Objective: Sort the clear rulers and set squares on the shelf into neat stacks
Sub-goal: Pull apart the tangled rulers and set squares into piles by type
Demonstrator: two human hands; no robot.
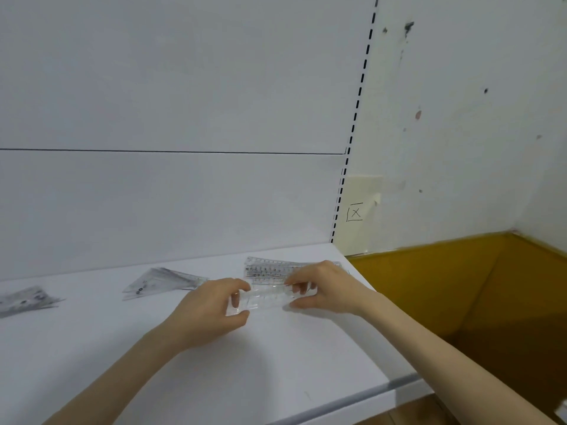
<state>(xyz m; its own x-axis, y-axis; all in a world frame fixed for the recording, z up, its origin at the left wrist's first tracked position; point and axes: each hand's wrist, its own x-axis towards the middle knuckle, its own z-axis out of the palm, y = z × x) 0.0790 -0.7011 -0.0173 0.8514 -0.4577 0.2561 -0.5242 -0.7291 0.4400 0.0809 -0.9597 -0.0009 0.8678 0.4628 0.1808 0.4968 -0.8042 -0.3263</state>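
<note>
A big white back board (153,87) is standing behind everything; a spotty wall (460,118) is standing to its right, with a strip (359,99) of black slots running down between them. The shelf (276,363) is lying flat under the person's arms; a brown box (460,286) is sitting open just past its right end. The left hand (211,311) is curling round the left end of a small bunch of rulers (267,297); the right hand (322,286) is pinching the right end; the bunch is lying sideways between the two hands, low at the shelf's right part, and I cannot tell if it is touching the shelf. A heap (267,269) of more clear rulers is lying just behind the held bunch, partly hiding under the right hand. Some set squares (162,282) are lying in a pile further left, near the back board; a left pile (24,300) is poking in at the edge, too blurry to name. A small note (356,211) with a boxed X is sticking to the wall.
</note>
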